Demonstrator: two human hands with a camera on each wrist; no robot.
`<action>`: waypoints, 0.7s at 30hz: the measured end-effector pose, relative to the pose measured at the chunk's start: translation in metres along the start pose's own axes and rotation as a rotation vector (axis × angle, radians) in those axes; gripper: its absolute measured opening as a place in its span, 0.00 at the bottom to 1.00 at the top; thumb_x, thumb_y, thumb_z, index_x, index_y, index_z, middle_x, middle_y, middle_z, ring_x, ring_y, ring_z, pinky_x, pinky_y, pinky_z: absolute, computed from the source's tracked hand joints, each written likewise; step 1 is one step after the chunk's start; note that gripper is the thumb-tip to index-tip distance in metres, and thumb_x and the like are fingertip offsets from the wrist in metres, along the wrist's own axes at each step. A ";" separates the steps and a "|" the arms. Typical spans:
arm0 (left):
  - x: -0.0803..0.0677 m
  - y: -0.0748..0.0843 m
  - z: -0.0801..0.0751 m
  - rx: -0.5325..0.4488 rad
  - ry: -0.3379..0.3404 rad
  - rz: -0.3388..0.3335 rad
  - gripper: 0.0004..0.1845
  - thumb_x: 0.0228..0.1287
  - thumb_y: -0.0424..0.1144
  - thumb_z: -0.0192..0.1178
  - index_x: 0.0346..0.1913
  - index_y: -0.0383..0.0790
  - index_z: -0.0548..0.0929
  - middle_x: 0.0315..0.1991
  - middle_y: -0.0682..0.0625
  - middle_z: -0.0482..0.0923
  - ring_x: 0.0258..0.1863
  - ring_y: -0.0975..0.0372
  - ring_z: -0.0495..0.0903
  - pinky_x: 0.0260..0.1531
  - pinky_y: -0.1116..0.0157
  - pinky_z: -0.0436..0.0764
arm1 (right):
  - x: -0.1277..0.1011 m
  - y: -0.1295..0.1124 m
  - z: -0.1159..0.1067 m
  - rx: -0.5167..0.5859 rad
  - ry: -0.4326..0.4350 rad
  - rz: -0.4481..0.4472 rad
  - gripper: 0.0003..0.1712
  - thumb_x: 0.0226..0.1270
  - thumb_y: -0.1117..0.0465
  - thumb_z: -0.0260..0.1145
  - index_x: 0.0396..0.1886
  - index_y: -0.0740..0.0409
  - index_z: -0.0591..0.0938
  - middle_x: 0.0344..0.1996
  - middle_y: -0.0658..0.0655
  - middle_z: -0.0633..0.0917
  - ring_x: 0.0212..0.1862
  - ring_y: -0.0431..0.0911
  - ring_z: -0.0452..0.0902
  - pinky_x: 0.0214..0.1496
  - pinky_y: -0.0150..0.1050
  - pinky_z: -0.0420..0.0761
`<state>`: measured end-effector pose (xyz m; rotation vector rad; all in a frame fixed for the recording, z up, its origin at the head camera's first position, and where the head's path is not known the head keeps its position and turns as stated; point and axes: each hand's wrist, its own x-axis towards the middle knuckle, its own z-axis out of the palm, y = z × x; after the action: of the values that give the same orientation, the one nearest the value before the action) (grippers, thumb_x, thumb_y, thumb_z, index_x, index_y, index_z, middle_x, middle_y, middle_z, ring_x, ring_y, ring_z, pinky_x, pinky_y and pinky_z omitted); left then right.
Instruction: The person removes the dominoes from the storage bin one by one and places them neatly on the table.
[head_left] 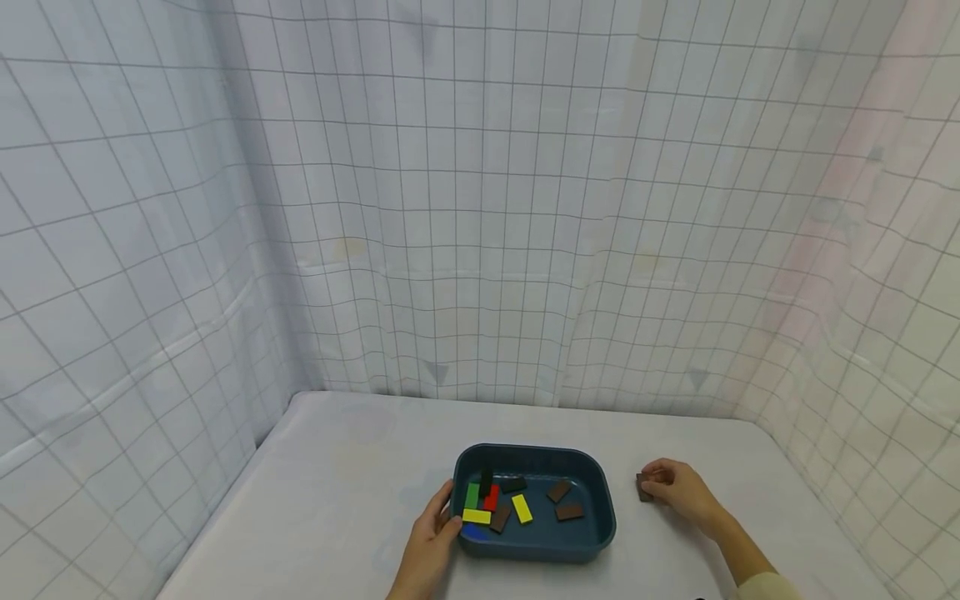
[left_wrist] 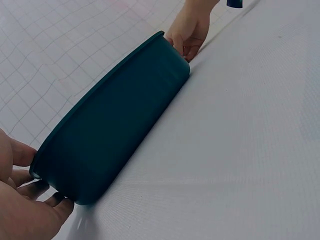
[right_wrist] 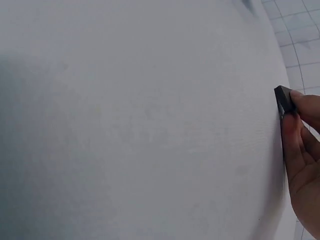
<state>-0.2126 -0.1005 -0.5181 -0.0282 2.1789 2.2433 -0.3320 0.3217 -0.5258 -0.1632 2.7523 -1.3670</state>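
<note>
Right hand: fingers curled round a dark brown rectangular block, pinched at its edge on the table. In the right wrist view the fingertips close on the block, which stands on edge against the white tabletop; the thumb is out of view there. The block lies to the right of the tray, apart from it, at about the level of the tray's middle.

Left hand: holds the near left corner of a dark teal tray. The thumb lies over the rim and the fingers sit against the outer wall. In the left wrist view the fingers press the corner of the tray from below and the thumb rests on the rim above. The right hand shows beyond the tray's far end.

Tray contents: a green block, a red block, two yellow blocks, one near the left wall and one nearer the middle, and a black block, all clustered in the left half. Brown blocks lie beside them and in the right half. A further dark block lies toward the far side.

Surroundings: white gridded curtain encloses the table on the left, far and right sides.
</note>
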 end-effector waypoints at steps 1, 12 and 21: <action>0.000 0.000 0.000 0.005 0.002 0.001 0.32 0.78 0.24 0.47 0.80 0.25 0.53 0.80 0.29 0.48 0.75 0.37 0.58 0.70 0.43 0.63 | 0.000 0.001 0.001 -0.039 0.008 -0.012 0.14 0.68 0.64 0.72 0.50 0.64 0.84 0.40 0.53 0.86 0.44 0.47 0.81 0.40 0.38 0.81; 0.001 -0.001 0.002 0.002 0.009 -0.015 0.32 0.77 0.24 0.47 0.80 0.26 0.53 0.80 0.30 0.48 0.75 0.37 0.58 0.70 0.43 0.63 | -0.002 -0.003 0.001 -0.145 0.049 -0.022 0.09 0.67 0.65 0.72 0.45 0.63 0.86 0.36 0.52 0.83 0.42 0.49 0.80 0.35 0.39 0.81; 0.001 -0.001 0.002 0.019 0.021 -0.011 0.32 0.77 0.25 0.48 0.80 0.27 0.54 0.80 0.30 0.49 0.75 0.37 0.58 0.70 0.42 0.63 | -0.001 -0.007 -0.001 -0.105 0.046 -0.014 0.11 0.67 0.65 0.72 0.47 0.64 0.85 0.38 0.53 0.84 0.44 0.50 0.83 0.36 0.41 0.84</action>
<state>-0.2137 -0.0987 -0.5194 -0.0635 2.2048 2.2265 -0.3309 0.3183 -0.5200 -0.1583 2.8674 -1.2458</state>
